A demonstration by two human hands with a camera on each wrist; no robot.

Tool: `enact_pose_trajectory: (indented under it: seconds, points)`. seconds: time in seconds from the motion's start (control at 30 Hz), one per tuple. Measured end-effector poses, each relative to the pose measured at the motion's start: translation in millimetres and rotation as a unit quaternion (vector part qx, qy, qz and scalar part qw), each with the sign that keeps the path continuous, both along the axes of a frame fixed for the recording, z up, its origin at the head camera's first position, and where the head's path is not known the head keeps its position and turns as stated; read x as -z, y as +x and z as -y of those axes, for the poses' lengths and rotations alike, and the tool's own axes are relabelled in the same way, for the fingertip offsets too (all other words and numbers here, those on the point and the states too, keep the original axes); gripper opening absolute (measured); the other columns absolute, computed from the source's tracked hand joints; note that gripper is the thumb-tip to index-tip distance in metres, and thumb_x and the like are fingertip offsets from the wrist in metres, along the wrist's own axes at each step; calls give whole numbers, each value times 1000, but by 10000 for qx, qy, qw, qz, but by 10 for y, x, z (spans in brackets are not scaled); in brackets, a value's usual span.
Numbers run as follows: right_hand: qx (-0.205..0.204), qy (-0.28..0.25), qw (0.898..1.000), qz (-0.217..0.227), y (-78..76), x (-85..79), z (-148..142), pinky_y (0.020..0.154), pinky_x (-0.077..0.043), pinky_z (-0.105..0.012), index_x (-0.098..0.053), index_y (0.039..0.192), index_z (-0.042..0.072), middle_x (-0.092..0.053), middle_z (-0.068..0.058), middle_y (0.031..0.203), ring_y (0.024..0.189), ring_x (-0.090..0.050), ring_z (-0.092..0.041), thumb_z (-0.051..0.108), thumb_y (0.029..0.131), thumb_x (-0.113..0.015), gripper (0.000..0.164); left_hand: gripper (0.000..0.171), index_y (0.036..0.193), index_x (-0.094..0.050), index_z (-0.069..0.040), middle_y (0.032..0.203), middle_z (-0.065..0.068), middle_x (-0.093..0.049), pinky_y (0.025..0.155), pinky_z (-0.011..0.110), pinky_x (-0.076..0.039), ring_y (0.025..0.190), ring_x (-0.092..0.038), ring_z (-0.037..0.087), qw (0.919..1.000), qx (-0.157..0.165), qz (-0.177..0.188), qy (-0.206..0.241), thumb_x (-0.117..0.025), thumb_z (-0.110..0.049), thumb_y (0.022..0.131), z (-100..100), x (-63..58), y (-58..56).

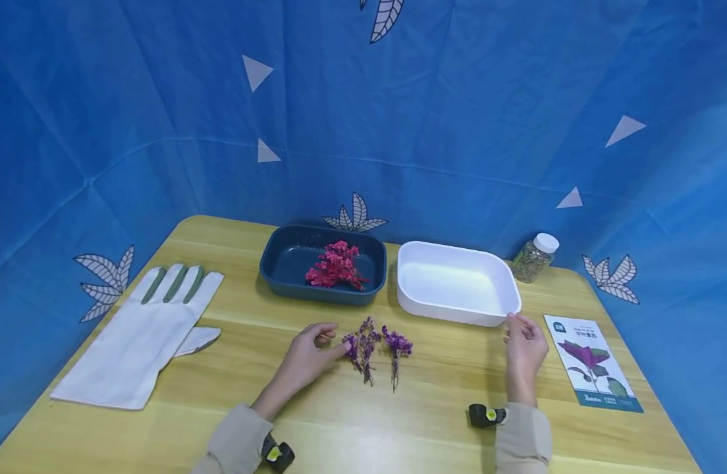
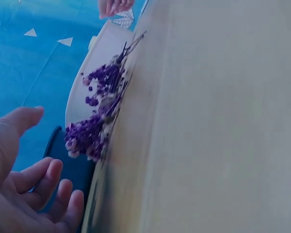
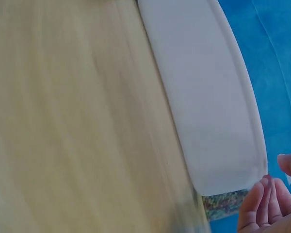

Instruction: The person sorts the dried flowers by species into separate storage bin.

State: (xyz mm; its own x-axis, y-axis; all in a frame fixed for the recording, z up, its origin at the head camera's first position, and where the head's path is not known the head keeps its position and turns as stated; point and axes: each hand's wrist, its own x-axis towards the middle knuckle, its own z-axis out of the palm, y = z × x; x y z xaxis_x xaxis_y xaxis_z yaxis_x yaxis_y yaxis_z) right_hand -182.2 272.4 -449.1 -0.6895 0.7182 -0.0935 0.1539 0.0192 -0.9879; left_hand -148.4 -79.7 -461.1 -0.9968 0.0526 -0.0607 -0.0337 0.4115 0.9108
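Two small sprigs of purple dried flowers lie on the table, a left sprig [image 1: 363,345] and a right sprig [image 1: 396,347]. My left hand [image 1: 307,355] is just left of them, its thumb tip close to the blossoms in the head view. In the left wrist view the left fingers [image 2: 53,170] are loosely bent, thumb apart, with nothing between them. My right hand [image 1: 525,345] is at the front right corner of a white tray [image 1: 458,315]. Its fingertips appear to touch the rim, while the thumb [image 3: 288,165] stands apart in the right wrist view.
A dark blue tray [image 1: 280,280] holding pink dried flowers [image 1: 336,266] stands left of the white one. Behind right is a white-capped jar [image 1: 532,260]. A seed packet [image 1: 594,365] lies at right, a white glove [image 1: 132,349] at left. Blue cloth [image 1: 363,112] hangs behind.
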Motion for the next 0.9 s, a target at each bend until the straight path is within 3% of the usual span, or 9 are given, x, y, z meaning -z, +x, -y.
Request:
enact_pose_trajectory:
  seconds: [0.3,0.7,0.9]
  points:
    - [-173,257,9983,484,-24,26,-70,62,-45,-9,-49,136,6,-52,9,88,71,-55,1,36,92,-59,54,41,116,-64,-2,101,7,-64,84,40,-49,94,-58,22,9990,250,-258,-257,-75,-22,82,-63,103,32]
    - [-244,75,9983,525,-58,54,-125,59,-45,-10,-49,136,4,-55,18,74,66,-54,3,31,93,-58,52,23,109,-68,-4,108,11,-66,85,43,-49,97,-60,26,9977,443,-388,-344,-67,-14,88,-78,157,68]
    - [-306,-5,9980,555,-82,53,-135,61,-46,-11,-47,138,5,-56,17,76,67,-55,4,32,93,-58,54,20,108,-68,-7,108,9,-65,84,41,-50,96,-60,24,9984,424,-303,-240,-65,-12,89,-70,163,48]
